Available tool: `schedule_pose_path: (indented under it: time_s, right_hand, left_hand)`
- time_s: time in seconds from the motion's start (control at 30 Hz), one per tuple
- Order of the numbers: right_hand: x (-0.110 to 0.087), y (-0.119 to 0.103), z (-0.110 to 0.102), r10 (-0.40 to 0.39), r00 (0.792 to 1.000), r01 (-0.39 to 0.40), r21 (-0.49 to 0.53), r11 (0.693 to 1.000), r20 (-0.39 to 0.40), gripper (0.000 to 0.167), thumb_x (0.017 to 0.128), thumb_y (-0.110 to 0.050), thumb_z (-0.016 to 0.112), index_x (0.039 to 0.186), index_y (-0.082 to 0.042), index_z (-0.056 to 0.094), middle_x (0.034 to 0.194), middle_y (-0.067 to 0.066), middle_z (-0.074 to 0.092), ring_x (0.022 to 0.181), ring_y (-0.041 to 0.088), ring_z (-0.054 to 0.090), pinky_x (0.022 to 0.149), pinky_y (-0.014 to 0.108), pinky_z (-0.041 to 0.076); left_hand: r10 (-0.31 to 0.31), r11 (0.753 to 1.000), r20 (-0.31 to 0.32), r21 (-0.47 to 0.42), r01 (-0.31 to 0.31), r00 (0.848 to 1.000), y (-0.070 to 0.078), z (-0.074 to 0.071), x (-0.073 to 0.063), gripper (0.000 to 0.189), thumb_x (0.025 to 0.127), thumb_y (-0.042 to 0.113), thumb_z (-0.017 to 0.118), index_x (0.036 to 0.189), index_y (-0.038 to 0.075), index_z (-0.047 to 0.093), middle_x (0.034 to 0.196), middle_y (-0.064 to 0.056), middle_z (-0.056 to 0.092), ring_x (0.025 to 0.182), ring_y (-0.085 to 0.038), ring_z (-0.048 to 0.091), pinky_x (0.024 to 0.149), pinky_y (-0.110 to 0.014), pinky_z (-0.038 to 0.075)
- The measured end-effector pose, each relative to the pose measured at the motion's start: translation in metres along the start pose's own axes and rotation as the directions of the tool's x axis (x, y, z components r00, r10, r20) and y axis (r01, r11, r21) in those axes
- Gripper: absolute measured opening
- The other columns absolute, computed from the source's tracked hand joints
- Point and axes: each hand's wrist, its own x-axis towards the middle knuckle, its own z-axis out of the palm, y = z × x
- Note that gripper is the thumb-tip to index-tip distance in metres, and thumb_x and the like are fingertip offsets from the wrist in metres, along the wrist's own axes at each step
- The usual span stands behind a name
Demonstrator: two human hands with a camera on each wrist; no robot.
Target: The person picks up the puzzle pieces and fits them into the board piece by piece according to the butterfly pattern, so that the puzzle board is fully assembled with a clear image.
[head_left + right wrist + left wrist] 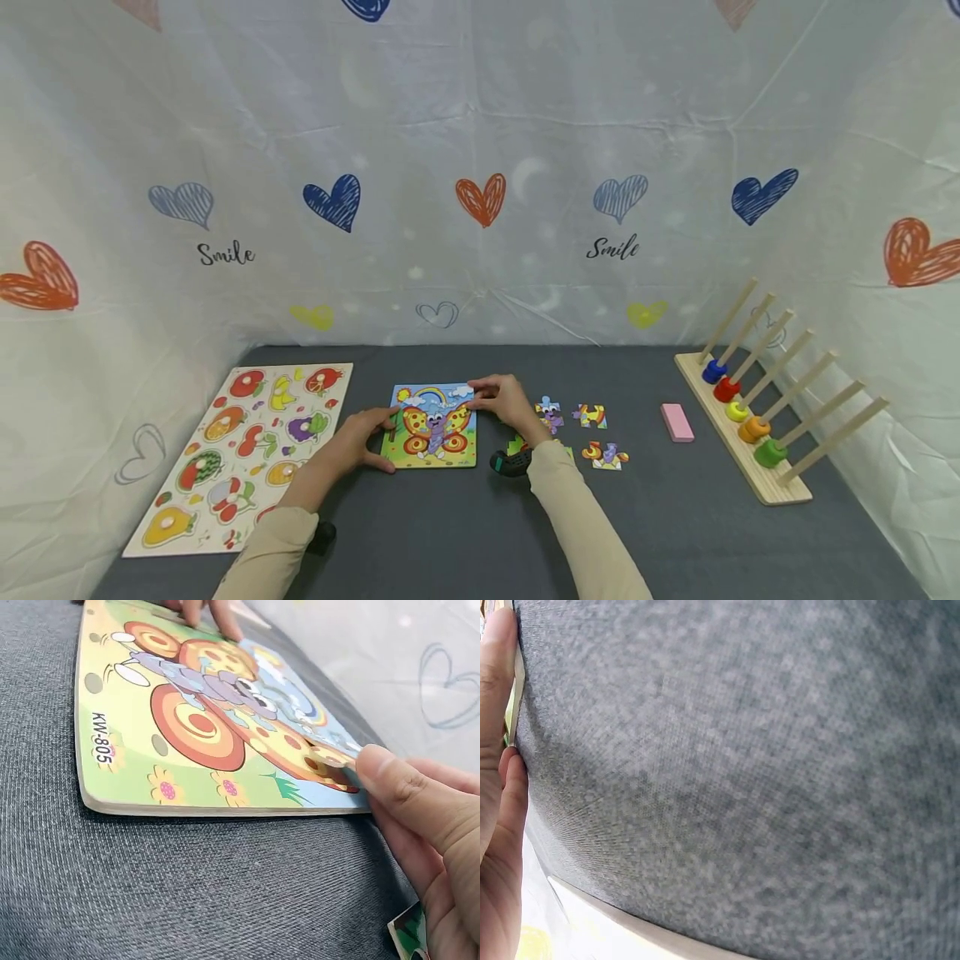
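A square butterfly puzzle board with a rainbow and flowers lies on the dark table, its printed side up. My left hand holds its left edge, the fingers at the upper part and the thumb by the lower left corner. In the left wrist view only part of the left hand shows, against the board's thin edge. My right hand grips the upper right edge. In the right wrist view the right hand's thumb is on the board's edge, with the other fingers beside and below it.
Loose jigsaw pieces lie right of the board, some partly behind the right arm. Farther right are a pink block and a wooden peg rack with coloured rings. A fruit puzzle board lies at left. Behind hangs a heart-print curtain.
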Motion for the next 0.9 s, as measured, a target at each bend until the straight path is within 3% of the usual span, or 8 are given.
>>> schedule_pose_path:
  time_s: [0.17,0.33,0.47,0.6,0.73,0.9]
  right_hand:
    - [0.0,0.001,0.001,-0.007,1.0,0.007,0.037,0.999,-0.001,0.037,0.082,-0.001,0.072,0.118,0.007,0.065,0.092,0.018,0.069,0.084,0.023,0.068,0.076,0.03,0.056]
    - [-0.001,0.002,0.002,0.054,0.999,-0.052,0.128,0.99,-0.008,0.04,0.083,-0.002,0.072,0.121,0.004,0.064,0.093,0.018,0.07,0.084,0.022,0.068,0.078,0.032,0.056]
    - [0.001,-0.001,0.004,0.017,1.0,-0.016,0.007,1.0,-0.013,0.038,0.082,-0.004,0.073,0.118,0.003,0.066,0.09,0.016,0.071,0.082,0.022,0.068,0.077,0.031,0.056]
    - [0.005,-0.006,0.006,-0.016,0.999,0.011,-0.16,0.987,-0.027,0.035,0.08,-0.007,0.075,0.114,0.001,0.069,0.089,0.013,0.071,0.078,0.021,0.067,0.074,0.03,0.055]
    - [0.008,-0.012,0.008,0.005,1.0,-0.013,-0.258,0.966,-0.031,0.035,0.078,-0.01,0.078,0.111,0.0,0.071,0.086,0.01,0.07,0.073,0.018,0.065,0.07,0.03,0.054]
    - [0.01,-0.023,0.009,0.058,0.998,-0.06,-0.303,0.951,-0.017,0.034,0.078,-0.011,0.079,0.109,0.0,0.072,0.087,0.011,0.07,0.069,0.017,0.063,0.062,0.026,0.052]
  left_hand:
    - [-0.017,1.0,0.007,-0.003,0.017,1.0,0.0,0.0,0.0,0.087,0.061,0.029,0.09,0.13,-0.008,0.052,0.107,-0.011,0.065,0.103,-0.031,0.059,0.092,-0.05,0.046]
    - [-0.018,1.0,0.024,0.001,0.018,1.0,-0.002,0.001,0.001,0.081,0.062,0.031,0.089,0.126,-0.006,0.057,0.116,-0.015,0.063,0.106,-0.032,0.059,0.093,-0.051,0.045]
    - [0.017,1.0,0.004,0.009,-0.017,1.0,-0.004,0.001,0.0,0.087,0.062,0.031,0.089,0.13,-0.009,0.053,0.107,-0.01,0.066,0.103,-0.031,0.061,0.09,-0.049,0.047]
    - [0.038,0.999,-0.007,0.018,-0.038,0.999,-0.004,0.0,0.001,0.086,0.062,0.031,0.089,0.128,-0.009,0.053,0.105,-0.009,0.066,0.101,-0.03,0.061,0.088,-0.048,0.048]
    - [0.022,1.0,0.006,0.016,-0.022,1.0,-0.004,0.0,0.001,0.088,0.062,0.032,0.089,0.13,-0.009,0.052,0.105,-0.008,0.066,0.102,-0.03,0.061,0.089,-0.048,0.048]
    - [0.033,0.999,-0.002,0.01,-0.033,0.999,-0.005,0.002,0.002,0.087,0.061,0.031,0.09,0.129,-0.009,0.053,0.105,-0.008,0.066,0.103,-0.031,0.06,0.09,-0.049,0.047]
